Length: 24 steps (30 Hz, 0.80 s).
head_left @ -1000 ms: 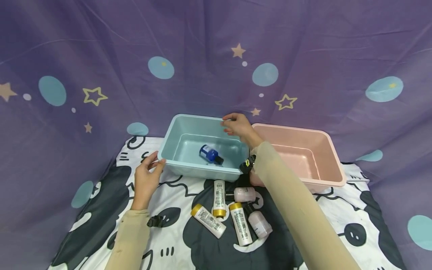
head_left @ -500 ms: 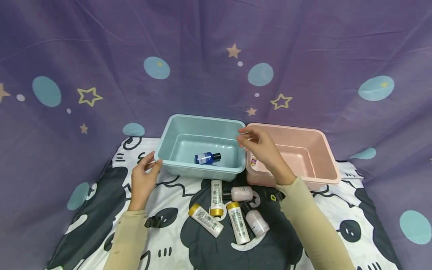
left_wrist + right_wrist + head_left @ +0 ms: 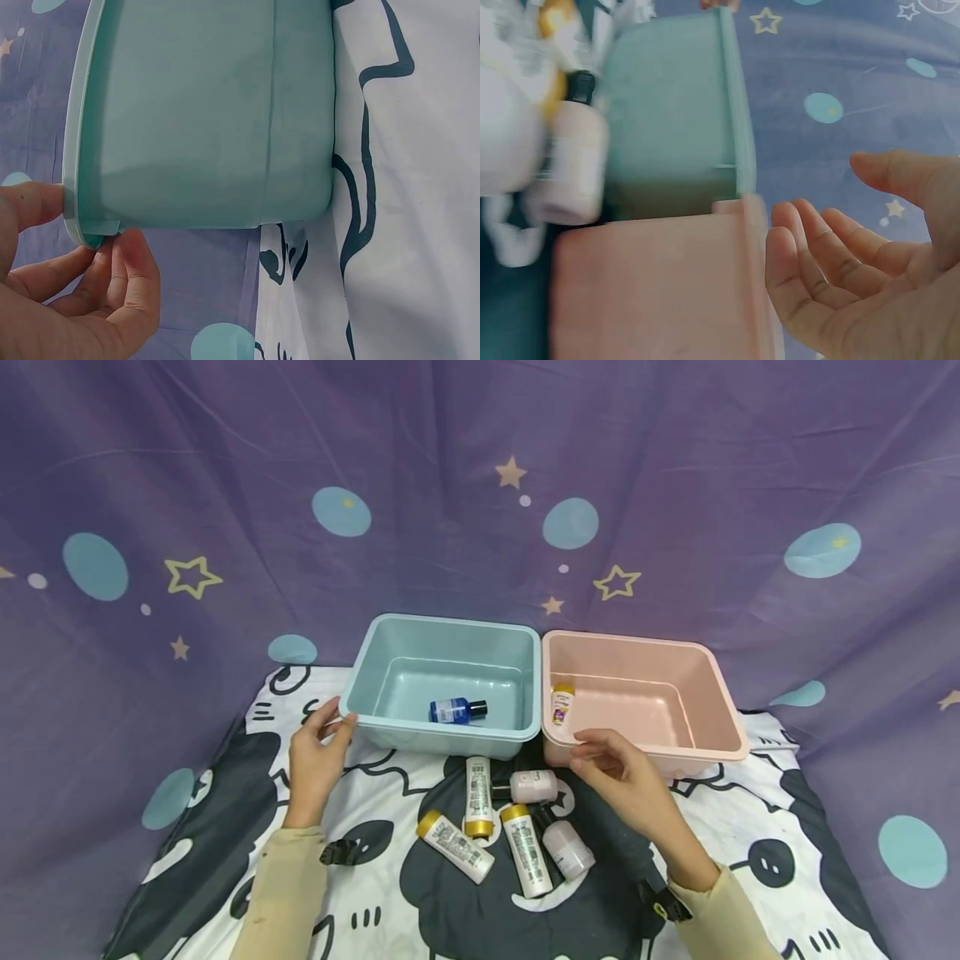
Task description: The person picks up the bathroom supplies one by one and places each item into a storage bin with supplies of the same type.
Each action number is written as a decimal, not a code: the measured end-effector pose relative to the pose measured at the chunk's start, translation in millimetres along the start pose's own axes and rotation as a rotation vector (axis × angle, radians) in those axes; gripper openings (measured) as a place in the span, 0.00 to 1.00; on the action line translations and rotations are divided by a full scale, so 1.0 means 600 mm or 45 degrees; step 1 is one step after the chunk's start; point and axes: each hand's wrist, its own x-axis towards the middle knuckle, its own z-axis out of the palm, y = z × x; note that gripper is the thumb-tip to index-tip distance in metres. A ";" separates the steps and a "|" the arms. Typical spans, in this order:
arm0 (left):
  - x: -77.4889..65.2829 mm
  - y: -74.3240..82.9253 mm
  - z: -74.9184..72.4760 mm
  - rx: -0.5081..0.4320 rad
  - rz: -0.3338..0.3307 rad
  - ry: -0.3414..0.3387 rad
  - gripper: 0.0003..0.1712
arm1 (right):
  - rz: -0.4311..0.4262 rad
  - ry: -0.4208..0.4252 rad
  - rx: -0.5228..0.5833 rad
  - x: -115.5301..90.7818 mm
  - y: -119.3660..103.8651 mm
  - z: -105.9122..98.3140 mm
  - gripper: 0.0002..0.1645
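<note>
My left hand pinches the front left corner of the light teal bin; in the left wrist view thumb and fingers lie on either side of its rim. Inside the bin a small blue bottle with a black cap lies on its side. My right hand is at the near wall of the pink bin, fingers loosely bent and holding nothing. A small white bottle with a yellow cap leans in the pink bin's left end.
In front of the bins lie several containers: white tubes with gold caps and two pale pink bottles with black caps. A black-and-white patterned cloth covers the surface. A purple curtain hangs behind.
My right hand has moved from the teal bin's far right rim across to the pink bin's front, uncovering the yellow-capped bottle. The blue bottle has turned in the bin. The left hand keeps its hold.
</note>
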 end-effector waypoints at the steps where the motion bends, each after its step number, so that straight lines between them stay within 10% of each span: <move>1: 0.000 0.000 0.000 -0.002 -0.001 -0.001 0.27 | 0.014 -0.002 -0.007 -0.013 0.007 0.001 0.20; 13: -0.001 -0.005 -0.001 -0.016 -0.018 0.003 0.28 | 0.462 -0.108 -0.126 -0.124 0.096 0.044 0.30; 24: -0.002 -0.005 0.000 -0.010 -0.017 0.001 0.28 | 0.491 -0.220 -0.215 -0.153 0.127 0.061 0.37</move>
